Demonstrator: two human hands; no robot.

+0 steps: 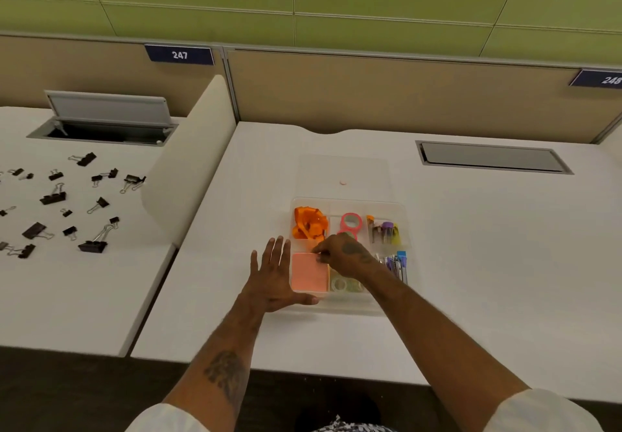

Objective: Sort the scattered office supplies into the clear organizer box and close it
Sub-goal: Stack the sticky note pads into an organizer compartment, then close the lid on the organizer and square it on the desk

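My left hand [272, 277] lies flat, fingers straight, against the left wall of the clear organizer box [353, 308] mid-tabletop. My right hand [340, 255] pinches the pink sticky pad [308, 275], seating it in the near-left compartment. Next, I judge: let go and fetch the lid [343, 171] from behind the box.

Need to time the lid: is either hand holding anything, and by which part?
Right hand pinches the pink note pad at its far right corner. Left hand lies flat against the organizer box, holding nothing.
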